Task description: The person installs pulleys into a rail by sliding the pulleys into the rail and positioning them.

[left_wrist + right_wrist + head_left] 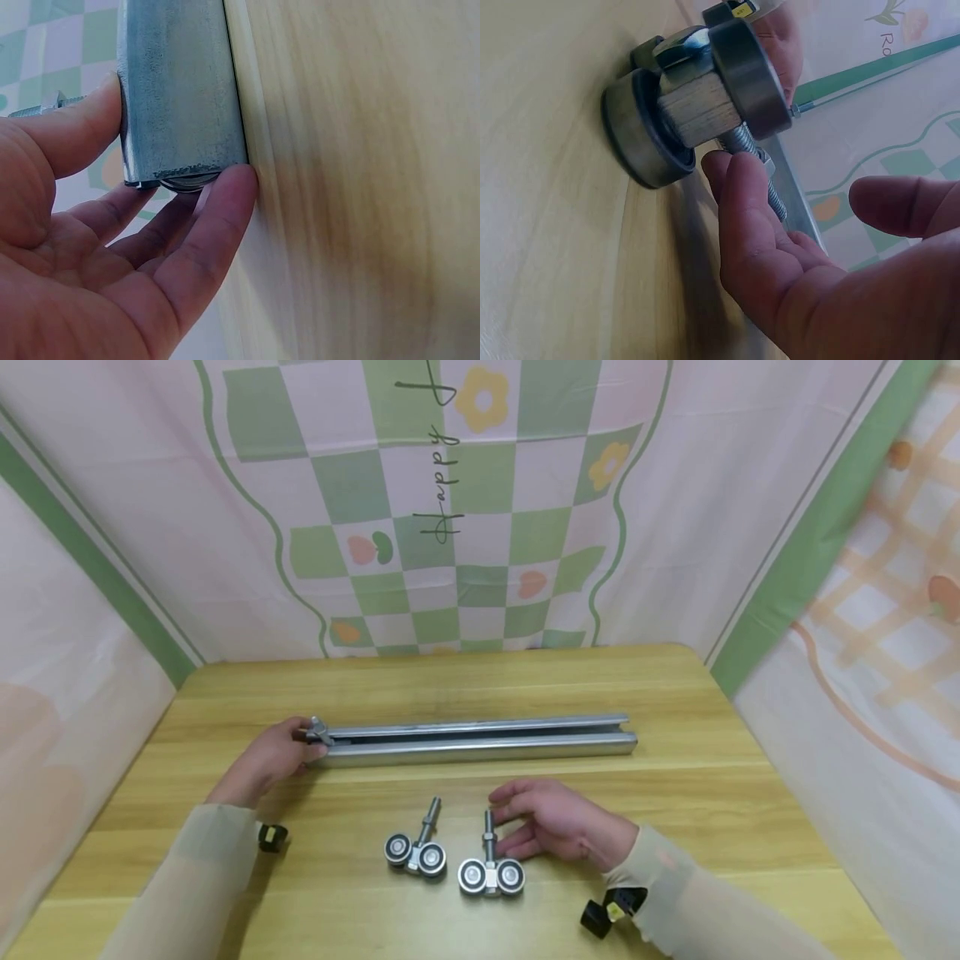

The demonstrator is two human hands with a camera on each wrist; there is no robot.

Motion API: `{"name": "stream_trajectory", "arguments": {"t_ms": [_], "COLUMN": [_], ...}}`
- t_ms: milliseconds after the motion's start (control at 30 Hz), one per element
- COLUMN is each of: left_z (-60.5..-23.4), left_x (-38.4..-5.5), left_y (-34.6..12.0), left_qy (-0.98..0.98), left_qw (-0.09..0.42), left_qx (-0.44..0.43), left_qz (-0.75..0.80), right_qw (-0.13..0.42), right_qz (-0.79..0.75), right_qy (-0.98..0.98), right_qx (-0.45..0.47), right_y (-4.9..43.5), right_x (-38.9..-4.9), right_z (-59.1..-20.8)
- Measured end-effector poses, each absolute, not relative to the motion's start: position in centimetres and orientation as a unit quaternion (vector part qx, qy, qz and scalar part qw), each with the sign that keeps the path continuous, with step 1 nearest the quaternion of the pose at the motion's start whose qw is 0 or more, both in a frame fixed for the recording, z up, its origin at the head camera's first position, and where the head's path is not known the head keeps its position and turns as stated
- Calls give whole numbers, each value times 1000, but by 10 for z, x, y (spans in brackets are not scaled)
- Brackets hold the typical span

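Observation:
A silver metal rail (480, 748) with a lengthwise slot lies across the table. My left hand (281, 750) grips its left end, thumb on one side and fingertips around the end, as the left wrist view shows. A bolt (320, 729) stands up from the slot there, and a wheel edge (191, 182) peeks from the rail's end. My right hand (558, 822) is beside the nearer-right roller hanger (491, 878), fingertips at its threaded bolt (739, 141) and thumb held apart. Another two-bolt-side-by-side roller hanger (416, 853) lies just left of it.
The wooden table (675, 827) runs back to a patterned cloth (480, 527), with more cloth hanging at both sides. Black wrist devices (626, 903) sit on both sleeves, low over the tabletop.

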State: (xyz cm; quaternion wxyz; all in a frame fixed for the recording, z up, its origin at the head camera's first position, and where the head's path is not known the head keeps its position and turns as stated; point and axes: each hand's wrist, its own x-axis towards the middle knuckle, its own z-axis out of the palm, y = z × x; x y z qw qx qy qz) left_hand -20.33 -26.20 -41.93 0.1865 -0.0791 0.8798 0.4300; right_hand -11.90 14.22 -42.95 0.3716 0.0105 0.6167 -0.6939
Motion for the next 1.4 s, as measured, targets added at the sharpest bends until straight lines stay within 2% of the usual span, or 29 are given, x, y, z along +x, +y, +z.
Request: {"name": "stream_trajectory", "arguments": {"t_ms": [1400], "left_z": [-418], "left_x": [-202], "left_y": [-262], "left_qy": [876], "left_qw": [188], "left_qx": [-73], "left_qz": [438], "right_qw": [388], "right_qz": [-702], "right_qy": [597], "right_qx": [-8], "right_y": [133], "right_x": [-113], "right_z": [-438]}}
